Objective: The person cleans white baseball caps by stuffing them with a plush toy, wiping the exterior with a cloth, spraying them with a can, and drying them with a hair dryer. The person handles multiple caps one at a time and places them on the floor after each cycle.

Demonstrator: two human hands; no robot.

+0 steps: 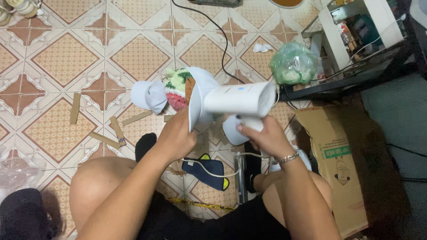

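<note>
- From the head camera I see my left hand (175, 135) clamped on the edge of a small white cap (198, 95), which sits over a crocheted toy (177, 89) in green, cream and pink.
- My right hand (262, 135) is wrapped tight round the handle of a white hair dryer (240, 98); its barrel lies level, one end close against the cap. I cannot tell whether it is running.
- Both are held in the air above the tiled floor (62, 62), over my knees and nearer its far edge than my lap.
- A second small white cap (149, 95) hangs at the toy's left side, touching it.
- Risk, as I judge it: with the barrel this close, hot air could scorch or deform the yarn, or sting my left fingers beside the cap.
- The dryer's white cord (209, 171) loops under my left wrist. A tug could snag it and jerk the dryer.
- My left hand's pinch is only on the cap's rim, so the toy might slip out and drop.
- Count: one hair dryer, one crocheted toy, two white caps in the air.
- On the floor: about six cardboard strips (106, 133) to the left, one dark blue fabric piece (209, 171) with yellow trim, and one metal cylinder (240, 175).
- One cardboard box (342, 164) lies at the right, with one green plastic bag (293, 63) beyond it and one black cable (218, 35) running away.
</note>
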